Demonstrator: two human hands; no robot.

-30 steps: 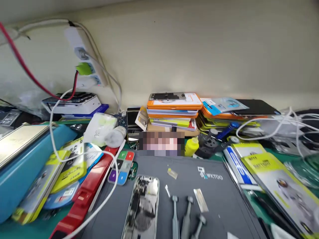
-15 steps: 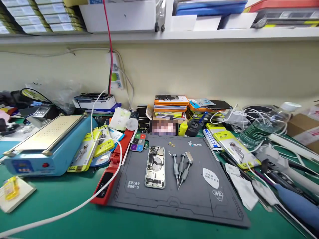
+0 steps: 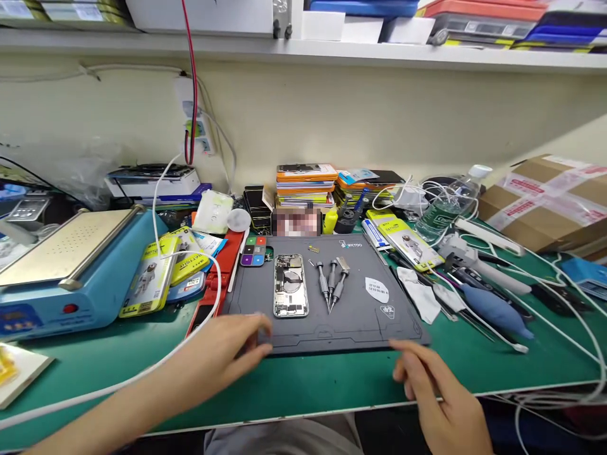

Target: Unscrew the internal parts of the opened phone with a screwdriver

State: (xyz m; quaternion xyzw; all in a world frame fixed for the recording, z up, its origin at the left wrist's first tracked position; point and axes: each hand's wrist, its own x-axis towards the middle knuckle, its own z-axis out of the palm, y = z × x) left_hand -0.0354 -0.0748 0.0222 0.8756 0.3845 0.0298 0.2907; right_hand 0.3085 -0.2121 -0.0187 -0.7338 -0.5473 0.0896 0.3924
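Observation:
My left hand [image 3: 239,351] hovers over the front left edge of the grey work mat [image 3: 351,332]. Its thumb and bent fingers are apart, with nothing between them. Near the mat's front right corner is my right hand [image 3: 439,392], index finger stretched out and other fingers loosely bent, also holding nothing. An opened smartphone [image 3: 291,300], its inner parts exposed, lies upright-facing on the mat beyond my left hand. To its right, several grey screwdrivers [image 3: 332,281] lie with their tips converging toward me. A small yellowish piece [image 3: 313,248] rests near the mat's far side.
A blue machine with a metal plate [image 3: 71,253] stands at left, beside yellow battery packages [image 3: 150,275]. A white cable [image 3: 142,374] crosses the left front. At right are a blue air blower [image 3: 493,309], a plastic bottle [image 3: 441,212] and a cardboard box [image 3: 545,202].
Both my hands have come into view from below. The camera view has shifted right and down, showing the table's front edge. The phone and screwdrivers keep their places on the mat.

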